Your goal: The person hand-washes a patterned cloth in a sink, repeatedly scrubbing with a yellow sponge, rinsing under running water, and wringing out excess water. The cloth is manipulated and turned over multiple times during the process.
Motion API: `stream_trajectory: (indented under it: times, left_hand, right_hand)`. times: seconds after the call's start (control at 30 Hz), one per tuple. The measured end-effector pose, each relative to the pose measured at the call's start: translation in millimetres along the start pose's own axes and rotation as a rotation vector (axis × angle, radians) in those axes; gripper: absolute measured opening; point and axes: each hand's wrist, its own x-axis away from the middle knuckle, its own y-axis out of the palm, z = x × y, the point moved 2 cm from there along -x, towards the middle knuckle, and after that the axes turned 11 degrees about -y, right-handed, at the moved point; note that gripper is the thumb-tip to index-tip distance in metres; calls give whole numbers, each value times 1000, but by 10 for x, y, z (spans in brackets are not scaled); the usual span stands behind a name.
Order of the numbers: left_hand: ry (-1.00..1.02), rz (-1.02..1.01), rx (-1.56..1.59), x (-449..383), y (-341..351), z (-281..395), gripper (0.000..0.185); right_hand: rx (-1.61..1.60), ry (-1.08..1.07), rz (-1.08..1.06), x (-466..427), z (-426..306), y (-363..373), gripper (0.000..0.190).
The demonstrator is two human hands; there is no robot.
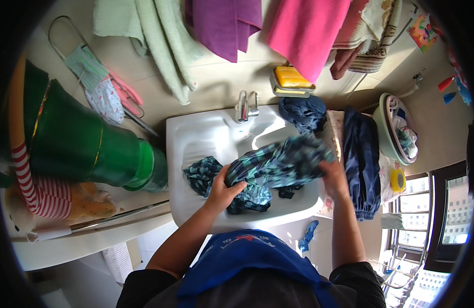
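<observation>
Stretched between my two hands is a dark blue and teal patterned cloth garment [275, 161], bunched up and blurred towards its right end. My left hand [223, 189] grips its left part, thumb on top. At the upper right end, my right hand [333, 177] is blurred, with its fingers closed on the cloth. Other folds of similar patterned fabric [203, 175] rest in the white sink [183, 131] on the left, and more hang below my hands. A small dark piece of cloth [289, 191] lies in the basin under the garment's right side.
A chrome faucet [243, 107] rises at the sink's back, near a soap dish with a yellow bar [292, 77]. Bundled navy cloth [303, 111] sits on the back right corner. Dark blue trousers [361, 165] lie right of the sink. A large green container [83, 134] stands left.
</observation>
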Motion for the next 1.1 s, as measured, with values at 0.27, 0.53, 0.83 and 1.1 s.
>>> stream_trajectory:
  times: [0.27, 0.53, 0.83, 1.1]
  left_hand:
    - [248, -234, -157, 405, 89, 688, 57]
    - [-92, 81, -1114, -6, -1076, -642, 102]
    - [-173, 335, -861, -937, -1365, -1825, 58]
    - [-237, -24, -861, -722, -315, -1735, 81]
  right_hand:
    - [317, -414, -691, 552, 175, 1688, 107]
    - [-533, -139, -145, 418, -596, 1412, 51]
    - [-824, -433, -401, 686, -1760, 962, 48]
    - [-724, -280, -384, 631, -1557, 1081, 66]
